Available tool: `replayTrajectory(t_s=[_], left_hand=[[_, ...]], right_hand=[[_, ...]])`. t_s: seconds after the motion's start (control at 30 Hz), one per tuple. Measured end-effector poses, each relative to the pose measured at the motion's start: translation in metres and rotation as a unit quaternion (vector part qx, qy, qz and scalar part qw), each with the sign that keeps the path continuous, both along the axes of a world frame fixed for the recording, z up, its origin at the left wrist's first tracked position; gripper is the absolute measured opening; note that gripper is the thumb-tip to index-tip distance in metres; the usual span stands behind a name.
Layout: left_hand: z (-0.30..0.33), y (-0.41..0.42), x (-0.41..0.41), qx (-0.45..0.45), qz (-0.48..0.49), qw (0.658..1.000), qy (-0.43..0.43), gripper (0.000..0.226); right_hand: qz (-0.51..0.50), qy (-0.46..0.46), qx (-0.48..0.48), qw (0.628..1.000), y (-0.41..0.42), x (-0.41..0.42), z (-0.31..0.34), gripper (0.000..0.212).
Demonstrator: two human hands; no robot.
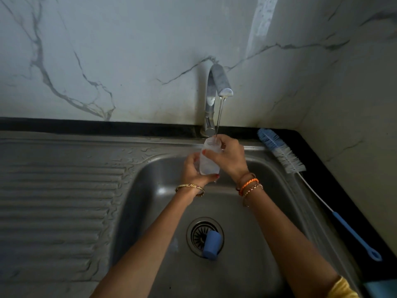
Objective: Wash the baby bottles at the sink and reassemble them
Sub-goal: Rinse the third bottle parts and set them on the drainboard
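Note:
A clear baby bottle (208,162) stands upright over the steel sink (268,233), under a thin stream of water from the tap (216,91). My left hand (193,168) grips the bottle's lower part from the left. My right hand (231,157) curls round its upper part and neck from the right. Water runs into the open mouth. A blue bottle cap (212,245) lies on its side by the drain (199,233).
A blue and white bottle brush (285,157) with a long blue handle lies on the black counter (335,190) right of the sink. The ribbed wet draining board (55,190) spreads to the left. Marble wall stands behind and to the right.

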State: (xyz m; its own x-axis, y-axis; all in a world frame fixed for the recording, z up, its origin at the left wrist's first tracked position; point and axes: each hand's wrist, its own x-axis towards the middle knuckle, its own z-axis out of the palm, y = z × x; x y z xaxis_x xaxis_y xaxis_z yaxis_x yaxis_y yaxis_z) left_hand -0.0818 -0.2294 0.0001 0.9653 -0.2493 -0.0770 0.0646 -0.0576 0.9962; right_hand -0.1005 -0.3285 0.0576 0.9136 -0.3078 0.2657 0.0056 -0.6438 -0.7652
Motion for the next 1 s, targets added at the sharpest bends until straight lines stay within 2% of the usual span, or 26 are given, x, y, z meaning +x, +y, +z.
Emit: replayTrajectory(t_s=[0.07, 0.13, 0.2, 0.27, 0.37, 0.4, 0.5, 0.53, 0.6, 0.63, 0.73, 0.77, 0.83, 0.87, 0.97, 1.0], left_hand=[[-0.001, 0.001, -0.004, -0.002, 0.008, 1.000, 0.007, 0.074], [0.000, 0.002, -0.006, -0.027, 0.026, 0.999, 0.020, 0.060], [0.003, 0.003, -0.006, -0.089, 0.052, 0.992, 0.076, 0.044], [0.003, 0.005, -0.007, -0.145, 0.083, 0.975, 0.148, 0.040], [0.005, 0.008, -0.006, -0.186, 0.117, 0.955, 0.201, 0.036], [0.007, 0.009, -0.005, -0.194, 0.122, 0.950, 0.214, 0.036], [0.011, 0.011, -0.006, -0.205, 0.132, 0.938, 0.247, 0.038], [0.013, 0.012, -0.006, -0.207, 0.133, 0.935, 0.255, 0.039], [0.015, 0.014, -0.004, -0.213, 0.130, 0.933, 0.258, 0.040], [0.015, 0.016, -0.002, -0.215, 0.132, 0.933, 0.257, 0.041], [0.014, 0.017, -0.004, -0.213, 0.138, 0.930, 0.266, 0.042], [0.014, 0.018, -0.005, -0.213, 0.134, 0.930, 0.269, 0.043], [0.014, 0.018, -0.005, -0.217, 0.129, 0.929, 0.271, 0.043], [0.014, 0.018, -0.004, -0.216, 0.131, 0.929, 0.270, 0.042], [0.010, 0.017, -0.004, -0.207, 0.138, 0.926, 0.283, 0.041], [0.012, 0.017, -0.006, -0.206, 0.132, 0.927, 0.283, 0.041]], right_hand=[[-0.019, -0.021, -0.010, 1.000, -0.001, 0.002, 0.001, 0.044], [-0.042, -0.056, 0.010, 0.998, -0.004, 0.003, 0.002, 0.043], [-0.027, -0.036, -0.009, 0.999, -0.005, 0.002, -0.001, 0.043], [-0.003, -0.016, -0.050, 0.999, -0.003, -0.001, -0.006, 0.045], [-0.055, -0.105, -0.027, 0.993, 0.001, -0.004, -0.009, 0.044], [-0.061, -0.109, -0.024, 0.992, 0.002, -0.004, -0.009, 0.044], [-0.006, 0.006, -0.058, 0.998, 0.002, -0.003, -0.009, 0.048], [-0.017, -0.005, -0.053, 0.998, 0.002, -0.001, -0.008, 0.048], [-0.065, -0.089, -0.027, 0.994, 0.002, 0.000, -0.003, 0.045], [-0.067, -0.094, -0.025, 0.993, 0.003, 0.001, -0.001, 0.044], [0.002, 0.040, -0.061, 0.997, 0.008, -0.001, -0.006, 0.048], [-0.006, 0.031, -0.057, 0.998, 0.007, -0.002, -0.008, 0.046], [-0.059, -0.080, -0.031, 0.995, 0.008, -0.005, -0.006, 0.041], [-0.067, -0.103, -0.029, 0.992, 0.009, -0.005, -0.006, 0.039], [-0.023, 0.028, -0.053, 0.998, 0.016, -0.009, -0.013, 0.044], [-0.023, 0.018, -0.053, 0.998, 0.017, -0.010, -0.014, 0.043]])
